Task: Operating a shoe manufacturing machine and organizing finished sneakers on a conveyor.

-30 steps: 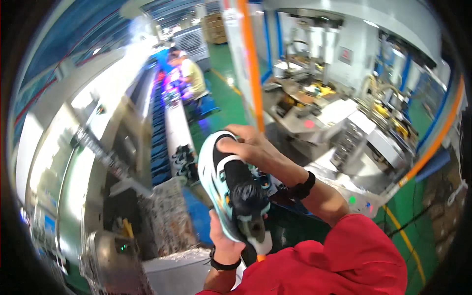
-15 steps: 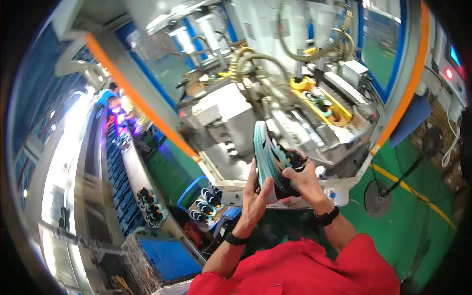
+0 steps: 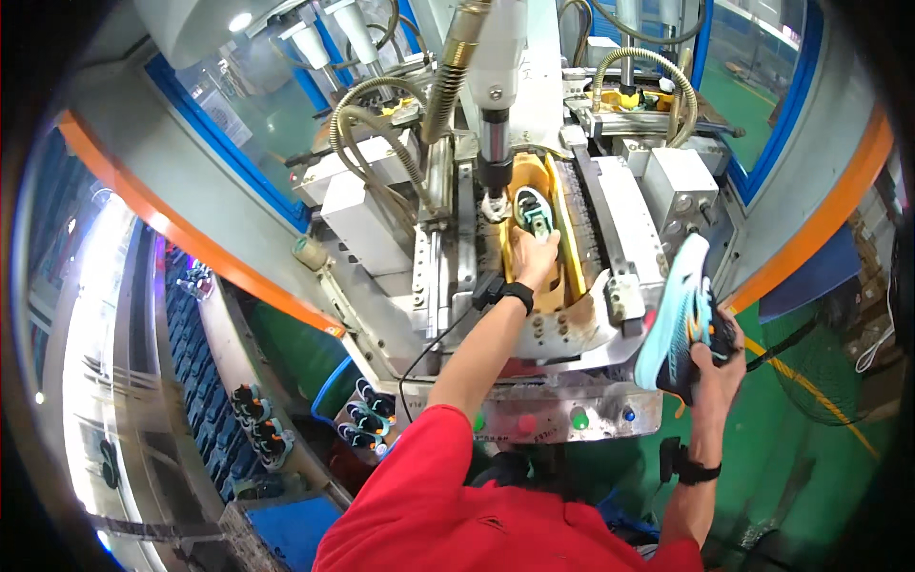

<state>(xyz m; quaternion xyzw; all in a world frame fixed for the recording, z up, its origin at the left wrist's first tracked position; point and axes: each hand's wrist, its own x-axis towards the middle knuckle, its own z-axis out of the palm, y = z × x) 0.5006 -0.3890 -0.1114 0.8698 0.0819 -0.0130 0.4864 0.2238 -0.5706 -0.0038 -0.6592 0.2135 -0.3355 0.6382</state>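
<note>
My left hand reaches into the machine, its fingers closed on the near end of a black, white and teal sneaker. That shoe sits in a yellow cradle, toe pointing away from me. Held off to the right, in front of the machine's edge, is a second sneaker with a pale teal sole and dark upper. My right hand grips it around the heel and collar, toe up. Just left of the cradle a vertical black and white press rod comes down close to the first shoe.
Metal rails and a white block flank the cradle on the left; another white block stands right. A button panel runs along the machine's front. Several sneakers lie on a rack and a conveyor ledge at left.
The sneaker that both hands held in front has moved right, now in my right hand alone. My left hand let go of it and reached forward onto the shoe in the cradle. The view shifted.
</note>
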